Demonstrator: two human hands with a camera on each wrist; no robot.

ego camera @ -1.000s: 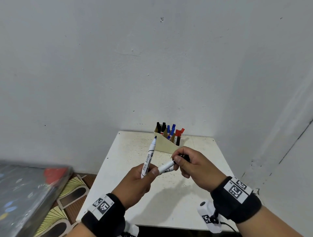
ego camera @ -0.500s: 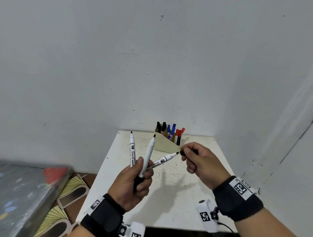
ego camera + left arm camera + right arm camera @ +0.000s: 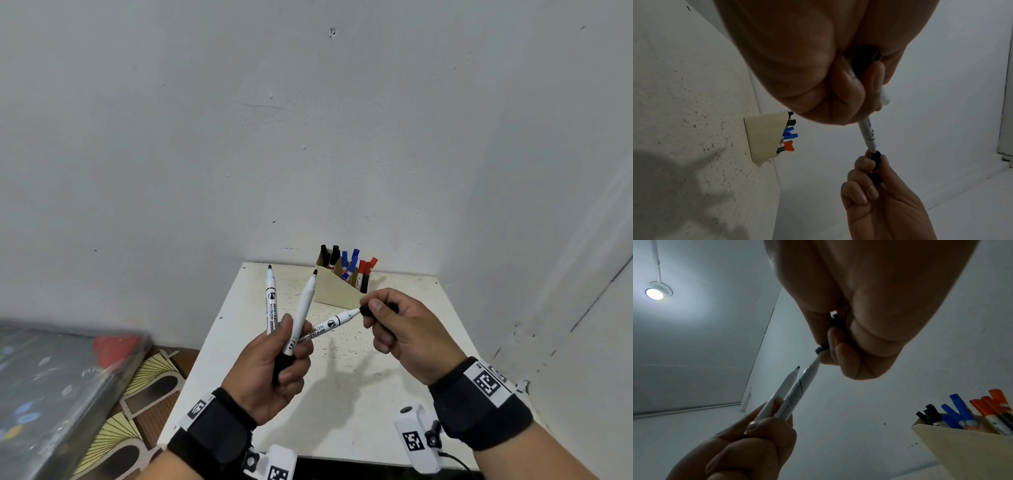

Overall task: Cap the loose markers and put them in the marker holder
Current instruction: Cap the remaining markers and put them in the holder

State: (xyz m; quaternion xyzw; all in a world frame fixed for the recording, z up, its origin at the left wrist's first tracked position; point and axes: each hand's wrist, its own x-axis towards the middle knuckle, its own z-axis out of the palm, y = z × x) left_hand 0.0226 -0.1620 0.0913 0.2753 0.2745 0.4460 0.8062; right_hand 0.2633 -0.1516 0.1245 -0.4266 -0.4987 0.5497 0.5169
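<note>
My left hand (image 3: pixel 274 363) grips three white whiteboard markers fanned out above the small white table (image 3: pixel 342 394). Two of them, one marker (image 3: pixel 270 298) at the left and one marker (image 3: pixel 305 308) in the middle, point up with bare black tips. The third marker (image 3: pixel 329 327) points right, its tip at the mouth of a black cap (image 3: pixel 365 310). My right hand (image 3: pixel 394 325) pinches that cap (image 3: pixel 875 156), and the cap (image 3: pixel 821 349) shows dark in the right wrist view too. The cream marker holder (image 3: pixel 337 291) stands at the table's back edge with capped black, blue and red markers.
White walls close in behind and to the right of the table. A dark, blurred flat object (image 3: pixel 58 394) lies at the lower left, over a patterned floor mat (image 3: pixel 147 383). A ceiling lamp (image 3: pixel 654 293) shows in the right wrist view.
My left hand fanned the markers out, so three now show. My right hand drew back to the right, then brought the black cap onto the tip of the right-pointing marker.
</note>
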